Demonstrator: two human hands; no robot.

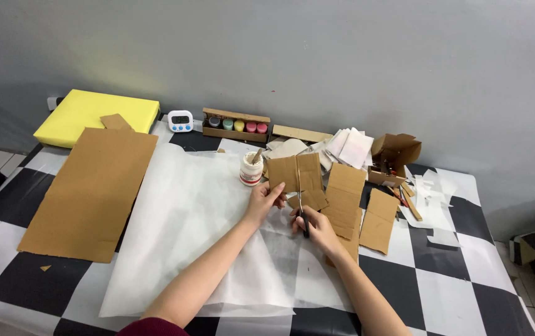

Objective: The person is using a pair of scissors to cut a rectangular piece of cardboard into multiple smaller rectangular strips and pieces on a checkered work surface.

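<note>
My left hand (265, 198) grips the lower left edge of a small brown cardboard piece (296, 172) and holds it upright above the table. My right hand (314, 225) is closed on a pair of scissors (302, 214); their blades point up into the bottom edge of that piece. Both hands hover over a large sheet of white translucent paper (205, 230). More cut cardboard pieces (345, 198) lie just right of my hands.
A big cardboard sheet (90, 190) lies at left, a yellow foam block (96, 115) behind it. A white glue jar (251, 169), a small timer (181, 121), a box of paint pots (236, 125), paper scraps (349, 147) and an open carton (395, 155) stand along the back.
</note>
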